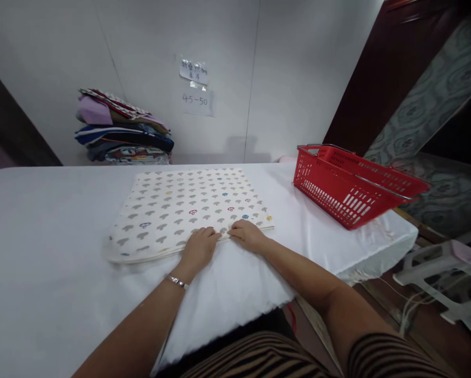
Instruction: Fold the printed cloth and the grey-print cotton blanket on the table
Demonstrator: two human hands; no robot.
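Note:
A white cloth (196, 197) with rows of grey mushroom-like shapes and a few coloured ones lies flat on the table in layers, its near edge toward me. My left hand (201, 247) has its fingers closed on that near edge around the middle, and a silver bracelet sits on the wrist. Just to the right, my right hand (248, 234) pinches the same edge, thumb and fingers together. The two hands are close but apart. Part of the edge is hidden under the fingers.
A red plastic basket (353, 186) with metal handles stands at the table's right end. Folded clothes (123, 128) are stacked against the wall at the back left. The white table (54, 236) ends near my body. A white plastic stool (448, 278) is at the lower right.

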